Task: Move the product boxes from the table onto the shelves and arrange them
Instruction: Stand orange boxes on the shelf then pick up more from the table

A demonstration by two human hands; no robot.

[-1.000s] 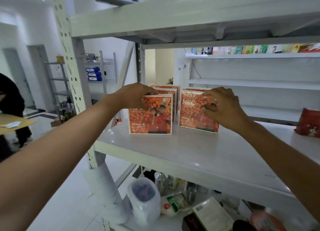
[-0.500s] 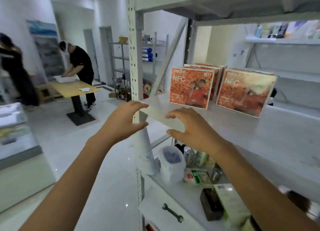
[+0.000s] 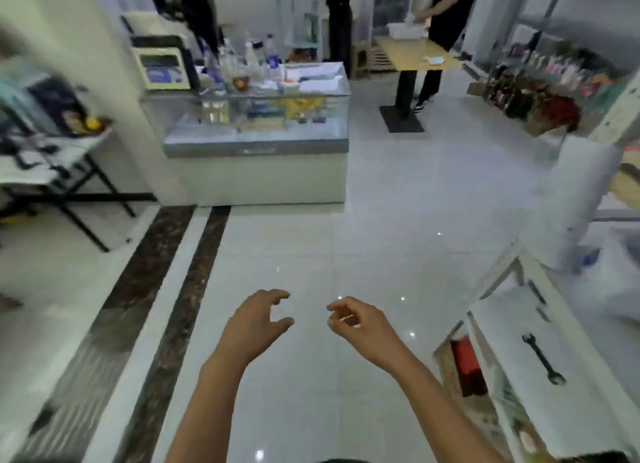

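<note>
Above bare floor [image 3: 381,220], left hand [image 3: 254,318] and right hand [image 3: 360,324] hold nothing.

Head-height view, angled down floorward

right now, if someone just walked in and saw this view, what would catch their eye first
Two bare hands, the left hand and the right hand, reach out empty with fingers curled over a glossy tiled floor. Straight ahead stands a glass display counter crowded with bottles on top. At the lower right, a black wrench lies on a white shelf.
</note>
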